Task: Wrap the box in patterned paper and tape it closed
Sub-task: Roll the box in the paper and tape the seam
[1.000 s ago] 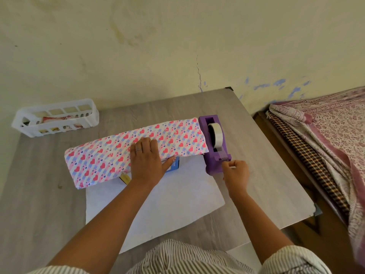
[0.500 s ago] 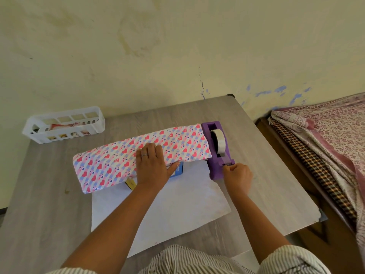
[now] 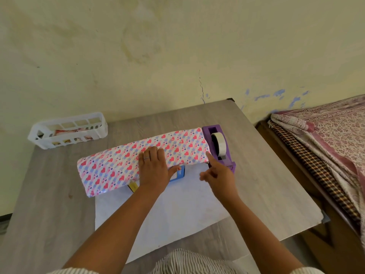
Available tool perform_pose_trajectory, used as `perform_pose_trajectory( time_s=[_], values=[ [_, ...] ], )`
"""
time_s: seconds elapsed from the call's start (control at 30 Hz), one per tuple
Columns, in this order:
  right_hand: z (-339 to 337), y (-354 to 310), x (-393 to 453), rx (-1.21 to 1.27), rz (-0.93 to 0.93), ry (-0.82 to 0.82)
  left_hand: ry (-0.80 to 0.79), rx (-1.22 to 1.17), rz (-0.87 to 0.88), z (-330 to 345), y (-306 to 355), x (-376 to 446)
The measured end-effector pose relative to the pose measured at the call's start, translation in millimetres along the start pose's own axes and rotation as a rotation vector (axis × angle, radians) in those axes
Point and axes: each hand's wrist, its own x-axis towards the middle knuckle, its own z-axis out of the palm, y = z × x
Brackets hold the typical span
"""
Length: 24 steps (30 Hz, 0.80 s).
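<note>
Looking down at a grey wood-grain table point(image 3: 266, 175) pushed against a stained yellow wall point(image 3: 177, 46), with a bed point(image 3: 325, 155) under patterned covers off the right edge. The heart-patterned paper point(image 3: 122, 165) is the biggest item: its far part is folded over the box point(image 3: 178, 173), white underside spread flat toward the near edge. The box is almost fully hidden; only a blue corner and a yellow bit poke out under the fold. Left hand point(image 3: 153, 168) lies flat on the fold, fingers straight, pressing the paper onto the box, thumb on the blue corner. Right hand point(image 3: 219, 175) sits just right of it, index finger pointing at the paper's right end, other fingers loosely curled. Can't tell if a tape strip is stuck to it. Purple tape dispenser point(image 3: 217, 147) touches the paper's right end. White slotted basket point(image 3: 67, 131) at far left, contents unclear. Bare tabletop left and right of the paper.
</note>
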Motion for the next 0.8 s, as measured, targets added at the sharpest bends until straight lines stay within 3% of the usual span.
perform_pose_trajectory(
  time_s=[0.17,0.3,0.57,0.8],
  values=[
    [38,-13,5,0.466,0.121,0.033,-0.033,0.021,-0.004,-2,0,1],
    [63,-12,10,0.646,0.215,0.053,-0.077,0.027,-0.004,-3,-1,0],
    [79,-5,25,0.582,0.22,0.124,-0.031,0.036,0.008,-1,-2,-1],
    [77,-1,29,0.341,0.194,0.145,0.026,-0.009,0.031,-3,-4,0]
  ],
)
